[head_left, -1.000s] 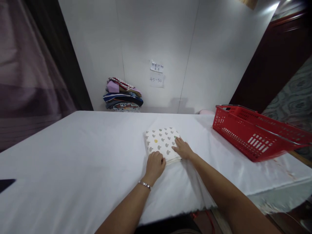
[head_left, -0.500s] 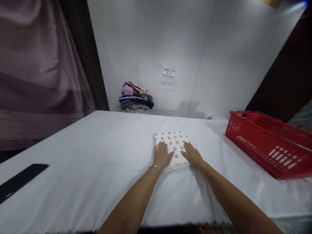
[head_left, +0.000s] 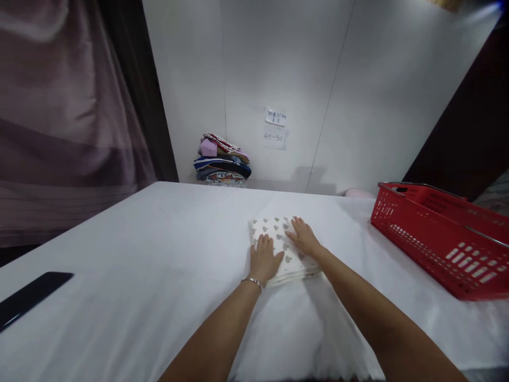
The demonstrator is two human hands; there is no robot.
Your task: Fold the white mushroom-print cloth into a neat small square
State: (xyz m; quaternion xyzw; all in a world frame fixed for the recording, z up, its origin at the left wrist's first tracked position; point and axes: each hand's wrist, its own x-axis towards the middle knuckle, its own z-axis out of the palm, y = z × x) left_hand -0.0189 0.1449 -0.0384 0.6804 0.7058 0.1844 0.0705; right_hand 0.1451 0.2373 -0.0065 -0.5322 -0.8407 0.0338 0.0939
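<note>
A folded white cloth with a small grey-green print lies flat on the white-covered table, its layers showing along the near edge. Flat on its left side rests my left hand, fingers stretched out and a silver bracelet at the wrist. My right hand lies over the cloth's upper right part with the fingers spread. Neither hand grips the cloth; both press on its top. Part of its right side is hidden under my right hand and forearm.
To the right stands a red plastic basket with metal handles. A stack of folded clothes sits at the table's far edge against the wall, near paper signs. A black flat object lies at the left. A pinkish curtain hangs there.
My right hand has slid up and slightly left across the cloth, toward its far edge. My left hand stays nearly in place. The view has shifted slightly.
</note>
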